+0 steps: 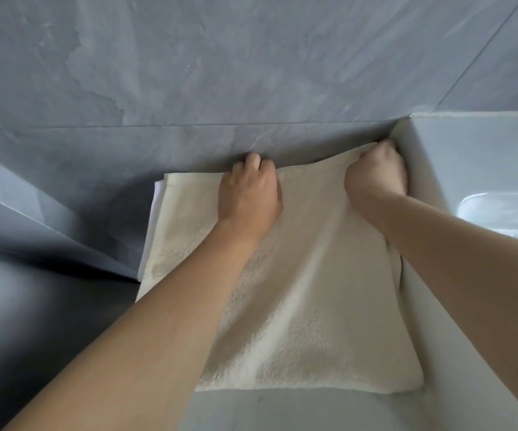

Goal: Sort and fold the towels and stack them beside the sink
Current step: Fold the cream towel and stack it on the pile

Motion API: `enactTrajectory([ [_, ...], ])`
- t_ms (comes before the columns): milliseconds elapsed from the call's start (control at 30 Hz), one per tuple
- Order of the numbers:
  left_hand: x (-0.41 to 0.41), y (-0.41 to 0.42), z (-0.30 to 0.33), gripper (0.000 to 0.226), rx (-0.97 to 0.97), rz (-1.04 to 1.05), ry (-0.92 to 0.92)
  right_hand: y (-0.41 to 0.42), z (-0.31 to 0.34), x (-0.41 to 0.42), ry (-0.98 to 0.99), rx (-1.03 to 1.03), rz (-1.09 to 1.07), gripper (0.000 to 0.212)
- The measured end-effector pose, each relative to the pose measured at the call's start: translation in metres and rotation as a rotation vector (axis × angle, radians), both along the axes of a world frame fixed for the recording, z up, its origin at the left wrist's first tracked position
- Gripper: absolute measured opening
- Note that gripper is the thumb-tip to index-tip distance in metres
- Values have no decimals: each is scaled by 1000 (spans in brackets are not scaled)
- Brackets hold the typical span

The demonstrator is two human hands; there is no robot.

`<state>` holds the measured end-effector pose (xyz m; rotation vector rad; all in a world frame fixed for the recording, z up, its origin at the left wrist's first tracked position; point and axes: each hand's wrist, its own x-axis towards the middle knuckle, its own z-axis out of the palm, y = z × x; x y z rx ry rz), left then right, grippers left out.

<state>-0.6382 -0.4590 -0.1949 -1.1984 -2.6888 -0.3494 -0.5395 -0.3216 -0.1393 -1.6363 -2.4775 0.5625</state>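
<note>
A cream terry towel (pixel 307 306) lies folded on the countertop, against the grey tiled wall and the white sink's side. Under its left edge a thinner white towel (pixel 155 213) peeks out. My left hand (pixel 249 194) grips the cream towel's far edge near the middle, fingers curled over it. My right hand (pixel 375 172) pinches the far right corner of the same towel, lifted slightly, tight in the nook by the sink (pixel 484 188).
The grey tiled wall (pixel 251 73) rises directly behind the towels. The white sink's raised wall runs along the towels' right side, its basin at far right. To the left the surface drops to a grey angled ledge (pixel 33 219).
</note>
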Motion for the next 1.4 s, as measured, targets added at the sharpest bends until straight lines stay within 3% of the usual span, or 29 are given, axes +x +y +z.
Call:
enactTrajectory([
  [100,-4,-4,-5,14,-24,1,47,-4,-1,5,-320,177,273,48],
  [167,-4,-9,-5,14,3,-3,95,1,3,8,-463,324,462,46],
  [333,-3,-7,-8,11,185,-42,53,12,18,9,-663,649,763,36],
  [433,-2,-3,-12,14,231,-41,49,16,23,6,-726,687,800,32],
  [633,-5,3,-22,10,205,5,60,11,19,10,-515,620,701,28],
  [733,-5,4,-24,9,223,18,38,-2,3,28,-293,712,707,27],
  [800,-4,3,-24,8,221,15,-3,-20,-13,33,-123,666,761,22],
  [900,-3,2,-22,15,218,30,-40,-39,-40,33,-161,378,706,26],
  [967,-2,2,-20,15,241,32,-23,-33,-50,33,-229,301,579,45],
  [1167,-2,1,-22,15,281,34,-6,-24,-64,39,-192,301,467,78],
  [1300,-3,1,-23,15,297,54,6,-34,-63,37,-131,343,474,74],
  [1400,-3,2,-23,14,302,85,0,-32,-62,39,-63,401,602,65],
])
